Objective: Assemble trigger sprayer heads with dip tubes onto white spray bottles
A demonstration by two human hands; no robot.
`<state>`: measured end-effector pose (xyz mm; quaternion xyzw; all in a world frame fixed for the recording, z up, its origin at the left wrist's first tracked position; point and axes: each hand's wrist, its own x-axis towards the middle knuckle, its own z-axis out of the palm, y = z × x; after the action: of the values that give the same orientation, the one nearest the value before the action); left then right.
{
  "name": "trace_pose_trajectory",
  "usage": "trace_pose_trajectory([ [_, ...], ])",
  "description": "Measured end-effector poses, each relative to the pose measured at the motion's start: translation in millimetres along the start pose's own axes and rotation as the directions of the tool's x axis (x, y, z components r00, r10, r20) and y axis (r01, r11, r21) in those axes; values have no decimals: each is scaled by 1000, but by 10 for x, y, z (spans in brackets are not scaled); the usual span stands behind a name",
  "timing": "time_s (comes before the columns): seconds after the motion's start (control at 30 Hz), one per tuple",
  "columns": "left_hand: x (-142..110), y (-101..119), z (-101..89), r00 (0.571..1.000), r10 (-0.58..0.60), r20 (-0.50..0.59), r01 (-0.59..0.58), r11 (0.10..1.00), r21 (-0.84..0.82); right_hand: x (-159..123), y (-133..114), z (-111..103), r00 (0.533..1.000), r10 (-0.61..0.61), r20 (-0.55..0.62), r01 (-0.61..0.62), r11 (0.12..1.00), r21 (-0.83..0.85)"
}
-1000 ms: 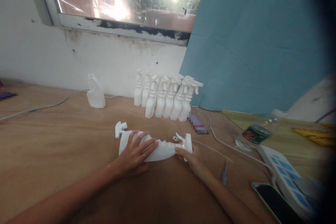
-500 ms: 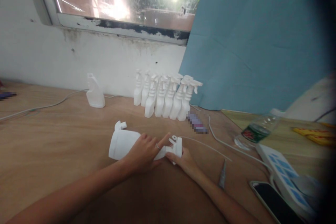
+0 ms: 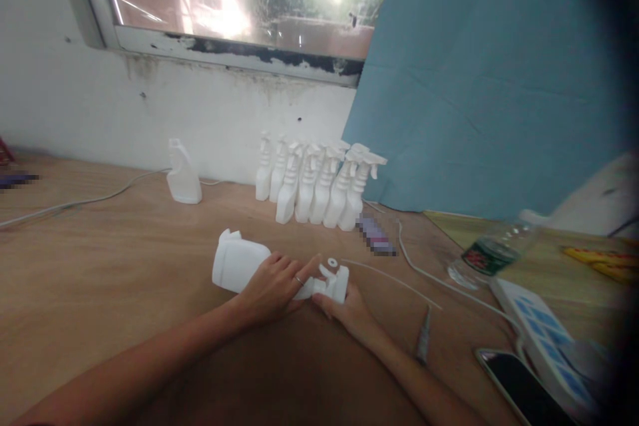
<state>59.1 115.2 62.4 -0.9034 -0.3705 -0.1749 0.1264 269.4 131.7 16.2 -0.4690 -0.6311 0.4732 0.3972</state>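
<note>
A white spray bottle (image 3: 243, 265) lies on its side low over the wooden table, its base to the left. My left hand (image 3: 276, 284) is wrapped round its neck end, with a ring on one finger. My right hand (image 3: 349, 309) grips the white trigger sprayer head (image 3: 338, 284) at the bottle's right end. The join between head and neck is partly hidden by my fingers. Just beyond the head lies a small white ring washer (image 3: 332, 262), and a thin clear tube (image 3: 394, 277) stretches away to the right. Behind the bottle's base, a small white part (image 3: 229, 235) shows in part.
Several white spray bottles with trigger heads (image 3: 319, 193) stand against the wall; a headless bottle (image 3: 184, 176) stands left of them. On the right are tweezers (image 3: 424, 336), a phone (image 3: 524, 386), a power strip (image 3: 542, 339), a cable (image 3: 449, 285) and a water bottle (image 3: 492, 253).
The sprayer head has turned in my right hand, and the bottle's body has rolled and shifted slightly right. The ring washer shows more plainly apart from the head. My left hand keeps its grip.
</note>
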Motion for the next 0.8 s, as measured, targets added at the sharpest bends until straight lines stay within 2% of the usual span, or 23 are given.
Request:
trace_pose_trajectory([
  [0.13,35,-56,-191,998,-19,-64,17,999,-34,-6,-84,-50,998,14,-63,-12,1000,29],
  [0.2,31,-170,-308,991,-62,-117,57,997,-47,-6,-131,-143,993,-34,-114,38,999,34],
  [0.27,1,-323,-404,986,-112,-127,101,991,-86,4,-163,-256,977,-95,-191,107,993,55],
  [0.33,-55,-476,-450,991,-119,-62,104,974,-203,23,-190,-355,949,-156,-275,189,977,98],
  [0.4,-131,-597,-431,993,-118,-14,105,924,-367,45,-226,-420,929,-211,-303,268,950,158],
  [0.47,-208,-696,-359,981,-186,-57,133,854,-503,68,-267,-453,925,-261,-275,319,928,191],
  [0.53,-263,-810,-263,930,-340,-141,197,784,-589,96,-286,-470,925,-307,-222,336,936,105],
  [0.6,-274,-971,-176,836,-519,-177,300,703,-645,130,-257,-483,912,-376,-164,356,924,-141],
  [0.63,-258,-1069,-143,779,-603,-176,366,663,-653,149,-224,-489,901,-417,-119,370,882,-293],
  [0.7,-181,-1283,-97,669,-722,-176,488,605,-629,182,-136,-492,876,-483,-13,397,736,-548],
  [0.8,18,-1566,-51,572,-788,-228,586,587,-559,199,-20,-474,874,-479,79,372,556,-743],
])
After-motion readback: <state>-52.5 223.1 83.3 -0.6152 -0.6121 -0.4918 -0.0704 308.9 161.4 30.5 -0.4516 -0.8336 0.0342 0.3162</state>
